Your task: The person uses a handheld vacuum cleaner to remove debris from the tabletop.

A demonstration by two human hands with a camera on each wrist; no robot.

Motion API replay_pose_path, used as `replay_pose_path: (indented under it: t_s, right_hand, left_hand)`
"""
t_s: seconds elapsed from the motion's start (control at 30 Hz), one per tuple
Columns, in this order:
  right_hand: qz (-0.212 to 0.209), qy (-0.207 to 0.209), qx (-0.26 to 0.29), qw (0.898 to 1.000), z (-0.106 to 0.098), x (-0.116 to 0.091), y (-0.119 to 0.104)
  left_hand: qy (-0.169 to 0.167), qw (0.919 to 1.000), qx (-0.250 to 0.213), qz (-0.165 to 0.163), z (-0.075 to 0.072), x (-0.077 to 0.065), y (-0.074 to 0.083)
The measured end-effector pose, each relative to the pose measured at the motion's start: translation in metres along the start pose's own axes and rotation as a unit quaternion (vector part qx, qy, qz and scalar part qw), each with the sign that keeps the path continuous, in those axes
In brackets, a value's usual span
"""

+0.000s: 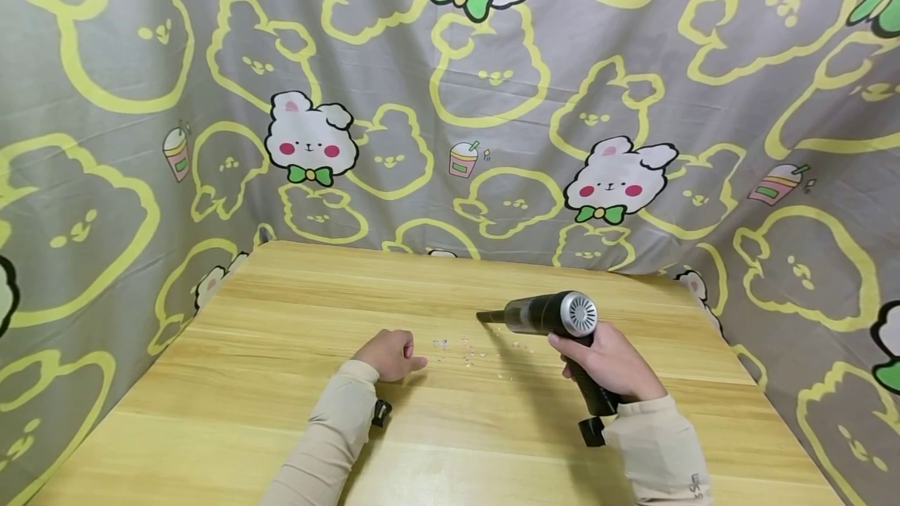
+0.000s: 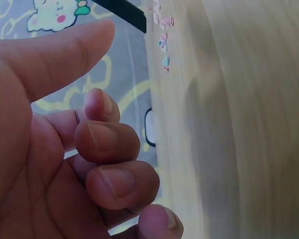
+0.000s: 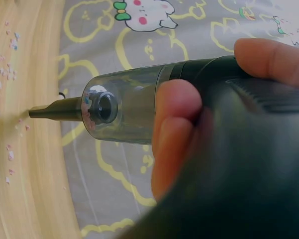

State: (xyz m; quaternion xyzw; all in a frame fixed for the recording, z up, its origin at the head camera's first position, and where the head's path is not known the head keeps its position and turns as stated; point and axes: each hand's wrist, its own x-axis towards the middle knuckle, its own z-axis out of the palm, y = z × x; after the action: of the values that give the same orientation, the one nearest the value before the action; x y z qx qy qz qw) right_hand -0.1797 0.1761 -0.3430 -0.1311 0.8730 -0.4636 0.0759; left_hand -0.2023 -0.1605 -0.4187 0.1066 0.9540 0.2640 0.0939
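Observation:
My right hand [image 1: 619, 361] grips the black handle of a handheld vacuum cleaner [image 1: 541, 313], which has a clear dust cup [image 3: 129, 107] and a narrow nozzle [image 3: 57, 109]. The nozzle tip points down to the left, close to the tabletop; whether it touches is hard to tell. Some small bits show inside the cup. Scattered paper-like scraps [image 1: 467, 350], pink, white and bluish, lie on the wood between the hands. Left of the scraps is my left hand [image 1: 390, 355], holding nothing. Its fingers [image 2: 109, 142] are loosely curled and its thumb is extended.
The wooden table [image 1: 281, 412] has a light yellow grain. Grey cloth [image 1: 394, 76] printed with rabbits and yellow outlines hangs behind it and along both sides. A dark band-like piece [image 1: 382, 413] sits at the left wrist, another [image 1: 592, 432] at the right.

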Motion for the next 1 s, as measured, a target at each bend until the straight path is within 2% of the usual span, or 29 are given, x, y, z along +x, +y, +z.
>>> replay_pose_path:
  t_s: [0.4,0.7,1.0]
  right_hand:
    - [0.012,0.011,0.003,1.000,-0.003,-0.003,-0.005]
    - [0.011,0.016,-0.005,1.000,-0.004,-0.003,-0.005]
    - [0.013,0.018,-0.001,1.000,-0.005,-0.004,-0.005]
  left_hand:
    - [0.010,0.9998,-0.008,-0.017,-0.005,-0.001,-0.009]
    - [0.022,0.9986,-0.013,-0.046,-0.012,-0.001,-0.019]
    - [0.037,0.9979,-0.022,-0.048,-0.018,-0.003,-0.024]
